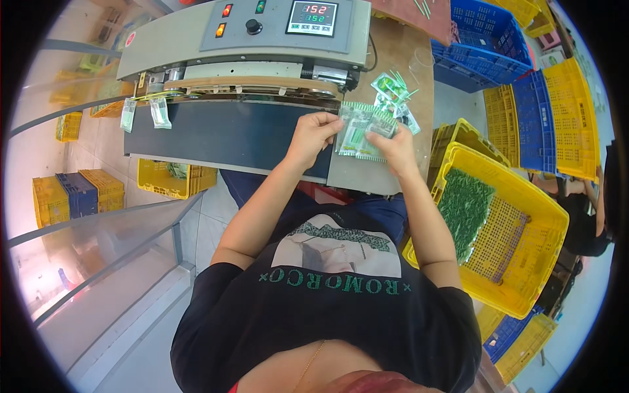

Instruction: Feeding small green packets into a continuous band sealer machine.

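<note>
A continuous band sealer (236,54) with a lit temperature display stands before me. My right hand (393,147) holds several small clear packets (366,132) with green print and green contents, its thumb lying on top of them. The thumb and forefinger of my left hand (314,135) pinch at the upper left edge of these packets. Both hands are over the right end of the dark conveyor belt (221,132) and the grey plate beside it. At the sealer's left end, two similar packets hang at the drive band, one a sealed-looking packet (160,113) and the other further left.
Loose packets (390,88) and thin green sticks lie on the brown tabletop (417,113). At my right stands a yellow crate (540,216) holding a bag of green pieces (464,211). Blue crates (481,49) are at the upper right. A person in black (585,221) is at the far right.
</note>
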`<control>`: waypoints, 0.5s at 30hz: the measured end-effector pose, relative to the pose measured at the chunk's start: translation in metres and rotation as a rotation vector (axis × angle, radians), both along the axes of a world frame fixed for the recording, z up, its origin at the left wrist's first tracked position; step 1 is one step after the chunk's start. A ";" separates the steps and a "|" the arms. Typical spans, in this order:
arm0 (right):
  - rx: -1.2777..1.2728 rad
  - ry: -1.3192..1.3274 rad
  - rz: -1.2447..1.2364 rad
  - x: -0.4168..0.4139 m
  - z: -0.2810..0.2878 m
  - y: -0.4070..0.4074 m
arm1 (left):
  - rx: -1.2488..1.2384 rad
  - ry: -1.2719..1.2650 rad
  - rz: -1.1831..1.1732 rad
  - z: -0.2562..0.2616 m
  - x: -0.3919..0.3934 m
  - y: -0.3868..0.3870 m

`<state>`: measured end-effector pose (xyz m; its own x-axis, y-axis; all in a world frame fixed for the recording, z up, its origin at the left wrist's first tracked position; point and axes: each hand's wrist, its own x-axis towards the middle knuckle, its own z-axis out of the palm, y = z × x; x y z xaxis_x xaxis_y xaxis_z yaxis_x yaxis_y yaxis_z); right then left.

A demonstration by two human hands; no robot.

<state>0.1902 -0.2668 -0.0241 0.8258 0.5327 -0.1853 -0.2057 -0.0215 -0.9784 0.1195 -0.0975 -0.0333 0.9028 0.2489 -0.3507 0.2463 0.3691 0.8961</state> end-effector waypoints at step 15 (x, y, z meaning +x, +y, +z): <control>0.027 0.195 -0.016 0.009 0.000 0.015 | 0.068 0.040 0.388 0.005 -0.013 0.043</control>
